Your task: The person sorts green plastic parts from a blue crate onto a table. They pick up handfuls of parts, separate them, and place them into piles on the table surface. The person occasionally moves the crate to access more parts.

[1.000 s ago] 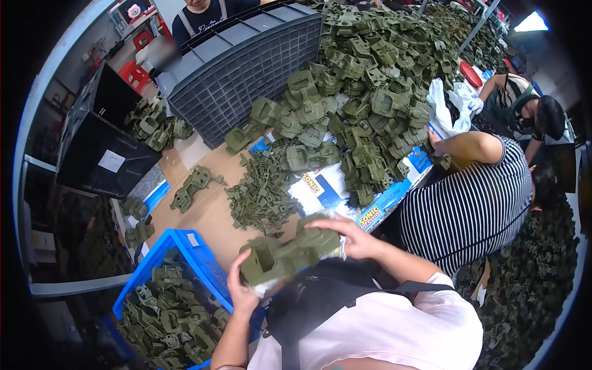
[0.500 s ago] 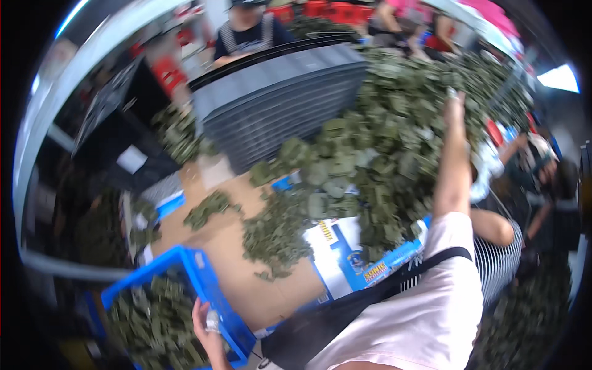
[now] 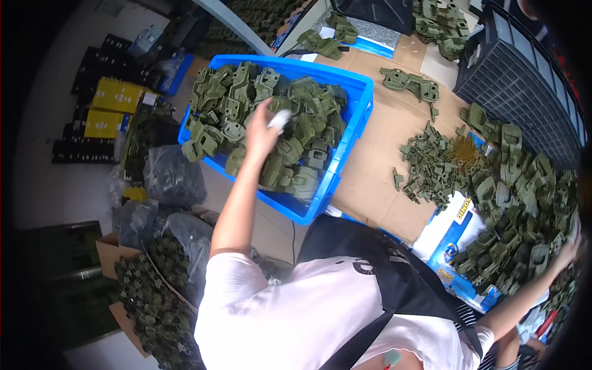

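Observation:
A blue plastic crate [image 3: 354, 132] holds many olive-green moulded plastic parts [image 3: 237, 105]. My left hand [image 3: 264, 131] is over the crate, among the upper parts. Its thumb has a white covering, and a gap shows between thumb and forefinger, with nothing visibly held. My right arm stretches out to the far right, where my right hand [image 3: 568, 246] is at a large heap of similar green parts [image 3: 512, 209]. That hand lies near the picture's dark rim, and its fingers are too unclear to read.
Small green pieces [image 3: 431, 163] are piled on the cardboard [image 3: 376, 142] between crate and heap. A stack of dark grey trays [image 3: 524, 86] stands at the far right. Lower left are a carton of green parts [image 3: 151, 308] and plastic bags [image 3: 176, 172]. Another person is partly visible lower right.
The view has swung left, bringing the crate toward the middle. My left hand has moved from the crate's rim to over the parts inside. My right arm still reaches toward the heap.

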Available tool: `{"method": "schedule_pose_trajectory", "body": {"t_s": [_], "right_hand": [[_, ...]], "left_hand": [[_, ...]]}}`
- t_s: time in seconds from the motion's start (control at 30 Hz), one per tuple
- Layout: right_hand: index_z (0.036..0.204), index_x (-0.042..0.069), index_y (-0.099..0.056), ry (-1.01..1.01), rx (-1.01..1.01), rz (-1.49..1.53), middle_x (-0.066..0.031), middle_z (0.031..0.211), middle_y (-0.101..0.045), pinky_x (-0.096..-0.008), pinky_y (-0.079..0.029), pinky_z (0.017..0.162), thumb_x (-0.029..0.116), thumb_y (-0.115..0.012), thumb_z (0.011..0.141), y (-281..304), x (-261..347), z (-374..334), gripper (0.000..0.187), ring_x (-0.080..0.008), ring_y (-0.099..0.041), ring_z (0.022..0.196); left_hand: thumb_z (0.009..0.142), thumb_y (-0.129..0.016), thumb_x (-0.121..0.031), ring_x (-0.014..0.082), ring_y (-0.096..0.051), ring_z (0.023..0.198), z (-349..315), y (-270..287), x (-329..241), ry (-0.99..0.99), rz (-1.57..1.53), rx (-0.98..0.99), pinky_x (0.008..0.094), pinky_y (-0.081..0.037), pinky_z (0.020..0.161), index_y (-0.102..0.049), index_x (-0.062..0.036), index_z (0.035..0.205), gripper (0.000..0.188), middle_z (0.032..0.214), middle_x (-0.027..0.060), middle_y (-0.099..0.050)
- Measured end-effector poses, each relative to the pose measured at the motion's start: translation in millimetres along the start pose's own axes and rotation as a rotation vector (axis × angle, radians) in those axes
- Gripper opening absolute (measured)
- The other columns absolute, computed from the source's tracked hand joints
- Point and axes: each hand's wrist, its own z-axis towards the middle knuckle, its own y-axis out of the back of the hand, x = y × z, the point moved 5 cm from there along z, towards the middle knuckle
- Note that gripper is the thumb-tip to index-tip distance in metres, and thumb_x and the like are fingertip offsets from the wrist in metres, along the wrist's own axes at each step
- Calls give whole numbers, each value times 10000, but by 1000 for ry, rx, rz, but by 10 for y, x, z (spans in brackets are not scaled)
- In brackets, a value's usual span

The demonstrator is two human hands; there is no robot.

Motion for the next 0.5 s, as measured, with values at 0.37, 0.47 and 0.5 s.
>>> {"method": "schedule_pose_trajectory", "body": {"t_s": [0.37,0.47,0.5], "right_hand": [[1356,84,-317,-90,853,1222,-114,1207,-510,-314,-413,893,269,-579,806,-2112,3512,-2164,637,-202,-506,1084],[1428,126,-51,-402,938,1409,-147,1401,-256,-315,-395,909,75,-643,738,-2445,3823,-2574,911,-207,-392,1196],[1428,118,-46,-402,886,1351,-154,1405,-244,-307,-364,941,17,-599,722,-2502,3867,-2689,903,-205,-361,1222]], "left_hand": [[547,-747,-188,374,-427,1080,-231,-808,-1056,-678,502,-67,482,-335,893,-356,-150,1309,857,1292,126,-393],[565,-736,-115,413,-339,1179,-965,-856,-1415,-1067,362,168,505,-295,936,-277,-109,1355,914,1355,199,-280],[553,-740,-100,424,-338,1189,-1207,-895,-1424,-1198,289,228,513,-305,925,-261,-96,1355,934,1349,239,-269]]}}
